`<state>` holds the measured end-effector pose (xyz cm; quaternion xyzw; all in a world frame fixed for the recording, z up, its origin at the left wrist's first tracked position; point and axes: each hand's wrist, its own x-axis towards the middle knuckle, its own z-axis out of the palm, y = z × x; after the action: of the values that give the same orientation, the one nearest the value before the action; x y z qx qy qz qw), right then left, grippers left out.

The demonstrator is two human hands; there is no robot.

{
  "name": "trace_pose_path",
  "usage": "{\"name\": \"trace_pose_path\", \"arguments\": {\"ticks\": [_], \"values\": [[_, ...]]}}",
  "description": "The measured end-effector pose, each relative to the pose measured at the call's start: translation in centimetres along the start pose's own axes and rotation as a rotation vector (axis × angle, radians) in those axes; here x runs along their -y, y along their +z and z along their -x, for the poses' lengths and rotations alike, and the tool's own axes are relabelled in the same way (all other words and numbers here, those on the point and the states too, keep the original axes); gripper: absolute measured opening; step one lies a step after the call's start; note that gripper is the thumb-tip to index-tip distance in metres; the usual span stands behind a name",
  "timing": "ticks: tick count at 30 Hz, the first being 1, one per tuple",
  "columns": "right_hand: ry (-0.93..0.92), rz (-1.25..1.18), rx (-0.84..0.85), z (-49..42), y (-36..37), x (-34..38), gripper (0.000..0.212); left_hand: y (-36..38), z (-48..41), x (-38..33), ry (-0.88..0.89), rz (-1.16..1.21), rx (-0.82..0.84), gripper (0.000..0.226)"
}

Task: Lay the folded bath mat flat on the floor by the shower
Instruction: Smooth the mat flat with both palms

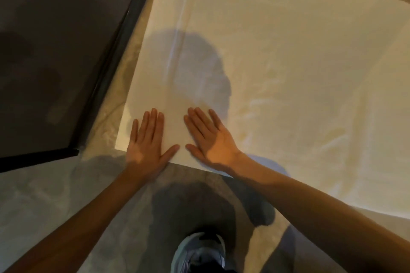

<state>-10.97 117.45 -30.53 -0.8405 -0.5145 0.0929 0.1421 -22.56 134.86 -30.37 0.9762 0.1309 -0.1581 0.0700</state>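
Presently, the bath mat [277, 62] lies unfolded on the stone floor [44, 201], its left edge running just beside the dark shower threshold [124, 35]. 1 raised crease runs up the mat near that edge.

Both hands rest palm-down on the near left corner. The left hand [147, 142] has its fingers extended and flat, its heel at the mat's near edge; the right hand [208, 137] lies just beside it, fingers likewise spread and released. Neither grasps anything. Judged purpose: pressing the corner to flatten it and hold the mat square to the shower.

1 shoe [199, 252] stands on the floor, apart from the mat.

Containers: 0 in view, so no contents to record.

Judgement: task near complete; the crease remains to be smoothed.
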Motion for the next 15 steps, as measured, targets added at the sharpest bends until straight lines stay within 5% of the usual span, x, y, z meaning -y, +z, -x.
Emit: {"name": "trace_pose_path", "arguments": {"ticks": [15], "values": [[0.179, 0.152, 0.166, 10.0, -2.6, -6.4, 0.072, -1.0, 0.4, -0.9, -0.011, 0.018, -0.038, 0.090]]}}
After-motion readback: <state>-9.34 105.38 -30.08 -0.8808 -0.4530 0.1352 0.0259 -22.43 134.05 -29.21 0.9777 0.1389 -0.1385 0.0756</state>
